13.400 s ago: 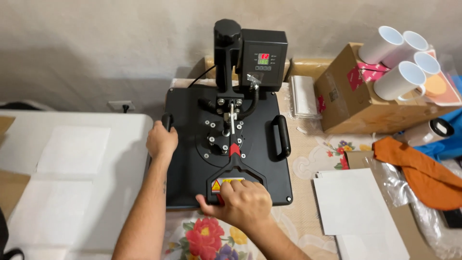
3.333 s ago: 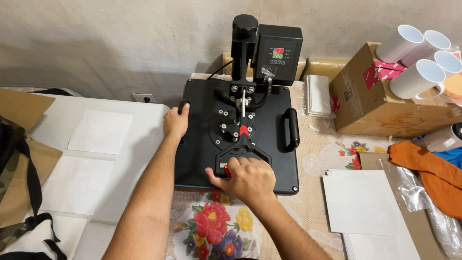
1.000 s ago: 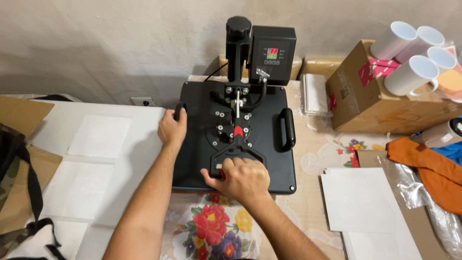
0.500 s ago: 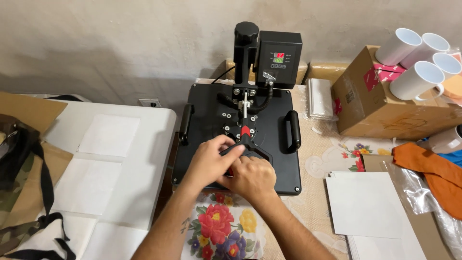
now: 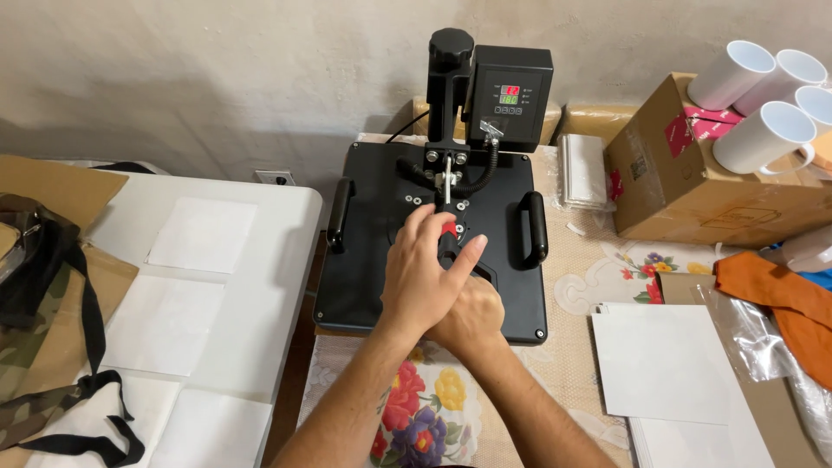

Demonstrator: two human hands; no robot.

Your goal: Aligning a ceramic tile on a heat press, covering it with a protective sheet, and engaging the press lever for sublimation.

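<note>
Floral cloth [image 5: 416, 407] is lying nearest, under both forearms. Above it, the right hand [image 5: 472, 314] is gripping the handle at the front of the black heat press [image 5: 373, 260], fingers curled shut around it, though the handle itself is mostly hidden. The left hand [image 5: 425, 276] is resting over the right, fingers together and pointing forward. Beyond, the press's control box [image 5: 510, 91] is glowing against the wall, with white mugs [image 5: 763, 139] sitting on a cardboard box [image 5: 676, 186] off to the right.

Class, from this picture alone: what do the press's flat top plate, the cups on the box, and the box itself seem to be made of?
Press plate: likely metal, matt black coating, with bright screw heads. Cups: probably glazed ceramic, white, smooth and slightly shiny. Box: brown cardboard, dull, with folded flaps and creased edges.
</note>
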